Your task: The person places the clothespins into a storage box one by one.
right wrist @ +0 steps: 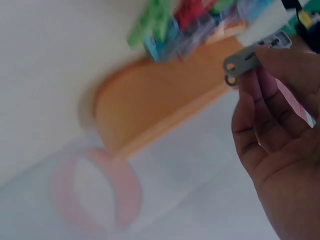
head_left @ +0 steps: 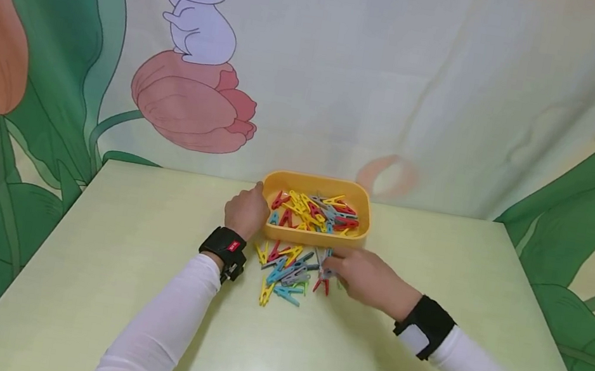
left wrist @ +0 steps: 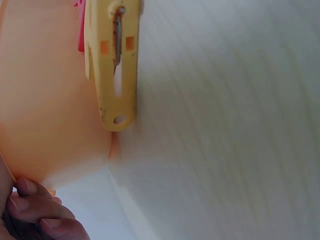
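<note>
A yellow-orange plastic tray [head_left: 312, 238] holding several clothespins stands near the table's far edge. At its left end, my left hand [head_left: 247, 211] grips the tray's side; its curled fingers [left wrist: 37, 212] appear by the tray wall [left wrist: 45, 110] in the left wrist view. My right hand [head_left: 367, 277] is just in front of the tray's right part. Between thumb and fingers it pinches a grey clothespin [right wrist: 242, 62], seen in the right wrist view. Loose clothespins [head_left: 276, 270] in blue, yellow, grey, red and green lie piled before the tray. A yellow clothespin [left wrist: 112, 107] shows large beside the tray wall.
The pale table [head_left: 145, 278] extends to both sides and toward me. Behind it hangs a printed cloth [head_left: 324, 87] with a rabbit and tulips, close to the tray's back.
</note>
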Demonstrator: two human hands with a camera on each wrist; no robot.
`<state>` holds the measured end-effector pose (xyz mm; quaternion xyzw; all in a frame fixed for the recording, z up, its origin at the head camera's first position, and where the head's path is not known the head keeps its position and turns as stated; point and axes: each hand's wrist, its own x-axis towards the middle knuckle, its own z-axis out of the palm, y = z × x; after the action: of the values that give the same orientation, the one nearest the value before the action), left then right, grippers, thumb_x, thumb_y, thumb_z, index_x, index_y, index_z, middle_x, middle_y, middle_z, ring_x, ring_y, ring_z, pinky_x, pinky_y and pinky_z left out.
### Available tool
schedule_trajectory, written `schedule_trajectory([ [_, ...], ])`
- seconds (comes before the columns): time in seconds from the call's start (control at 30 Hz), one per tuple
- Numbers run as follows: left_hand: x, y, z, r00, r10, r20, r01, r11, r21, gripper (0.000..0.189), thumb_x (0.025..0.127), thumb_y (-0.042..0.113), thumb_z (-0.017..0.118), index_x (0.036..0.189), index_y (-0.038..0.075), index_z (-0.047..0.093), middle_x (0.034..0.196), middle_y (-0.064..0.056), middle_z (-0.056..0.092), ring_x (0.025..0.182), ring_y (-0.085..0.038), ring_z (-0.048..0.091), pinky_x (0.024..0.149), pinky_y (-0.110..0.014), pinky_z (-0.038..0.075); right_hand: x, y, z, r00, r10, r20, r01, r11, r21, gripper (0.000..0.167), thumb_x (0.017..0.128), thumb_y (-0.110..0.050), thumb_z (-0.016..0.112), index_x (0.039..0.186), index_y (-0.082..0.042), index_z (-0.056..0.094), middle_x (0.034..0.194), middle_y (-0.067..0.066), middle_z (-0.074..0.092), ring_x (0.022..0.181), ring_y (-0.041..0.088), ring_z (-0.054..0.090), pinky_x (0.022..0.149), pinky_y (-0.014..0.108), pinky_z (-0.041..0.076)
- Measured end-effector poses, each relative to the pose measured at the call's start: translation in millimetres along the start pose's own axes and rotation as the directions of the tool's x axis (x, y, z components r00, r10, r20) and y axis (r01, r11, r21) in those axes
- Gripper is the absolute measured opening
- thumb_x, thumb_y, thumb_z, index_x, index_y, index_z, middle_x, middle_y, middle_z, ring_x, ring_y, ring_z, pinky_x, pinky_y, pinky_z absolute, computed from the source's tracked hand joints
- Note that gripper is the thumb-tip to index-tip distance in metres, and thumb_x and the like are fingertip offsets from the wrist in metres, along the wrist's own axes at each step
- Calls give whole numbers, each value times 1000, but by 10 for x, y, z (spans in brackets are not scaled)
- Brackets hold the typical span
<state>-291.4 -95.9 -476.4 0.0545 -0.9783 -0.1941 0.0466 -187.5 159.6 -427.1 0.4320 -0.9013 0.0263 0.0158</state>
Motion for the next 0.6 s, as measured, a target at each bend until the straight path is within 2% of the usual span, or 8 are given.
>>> schedule_trajectory([
  [0.1, 16, 7, -24, 1000, -6, -7, 6, 1000, -1, 48, 98, 22, 52, 143, 7, 47, 111, -20, 70, 91, -36, 70, 81, -51, 57, 152, 63, -239, 996, 10, -84, -13, 1000, -26, 22, 87, -12, 73, 110, -13, 72, 106, 4, 67, 91, 17, 61, 86, 32, 57],
  [0.2, 26, 9, -34, 1000, -11, 2, 11, 1000, -1, 48, 98, 22, 52, 144, 7, 47, 112, -19, 70, 90, -36, 70, 82, -51, 58, 337, 122, -379, 993, 7, -119, -13, 999, -47, 22, 89, -14, 72, 111, -12, 72, 103, 4, 67, 90, 19, 61, 86, 30, 57],
  [0.47, 47, 11, -16, 998, -47, 39, 46, 999, 12, 51, 98, 24, 54, 146, 9, 44, 115, -18, 70, 92, -35, 69, 85, -50, 57, 805, 234, -477, 990, 26, -139, -38, 996, -85, 22, 90, -12, 70, 113, -11, 70, 102, 5, 65, 87, 18, 61, 82, 27, 56],
  [0.6, 32, 26, -3, 998, -49, 46, 48, 999, 12, 51, 98, 24, 55, 146, 9, 44, 115, -18, 69, 92, -34, 69, 86, -50, 57, 900, 273, -452, 993, 68, -96, -77, 994, -83, 38, 92, -23, 69, 128, -13, 63, 116, 6, 64, 97, 21, 64, 89, 31, 56],
])
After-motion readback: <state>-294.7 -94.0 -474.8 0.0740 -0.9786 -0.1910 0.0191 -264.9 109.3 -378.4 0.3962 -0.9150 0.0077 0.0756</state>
